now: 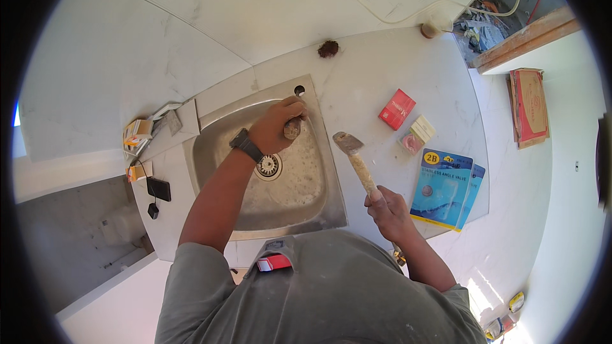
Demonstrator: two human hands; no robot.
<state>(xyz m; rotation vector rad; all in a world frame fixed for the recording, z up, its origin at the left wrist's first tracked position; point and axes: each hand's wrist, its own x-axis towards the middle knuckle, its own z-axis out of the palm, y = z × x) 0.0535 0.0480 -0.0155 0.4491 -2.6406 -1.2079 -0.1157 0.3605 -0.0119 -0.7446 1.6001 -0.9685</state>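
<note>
Left hand (pixel 277 126): closed around a round-ended tool (pixel 292 131), above the far side of the sink; the fingers cover most of it, so its full shape cannot be made out.
Right hand (pixel 390 213): well apart from the left, gripping a hammer (pixel 360 167) low on its worn, pale handle, head raised toward the sink's right edge; the handle's lower end is hidden in the fist.
Sink (pixel 299 200): steel, set in the pale counter (pixel 376 70); the left forearm and hand hide part of the basin and of the drain (pixel 268 165).
Corner hole (pixel 299 90): dark, just beyond the left hand; whether the tool touches its edge cannot be told.
Blue packs (pixel 440 188): overlapping, right of the right hand, with large dark lettering and a yellow circle; the upper pack covers much of the lower one's print.
Red box (pixel 396 109): pale lettering across its face, near a cream box (pixel 422 129) whose print is too small to read.
Cardboard (pixel 529 107): red and brown, faintly printed, at the far right.
Shirt pocket (pixel 278 250): a red-and-white packet (pixel 274 263) sticks out, its rest hidden.
Brass-coloured piece (pixel 400 258): mostly behind the shirt, kind unclear.
</note>
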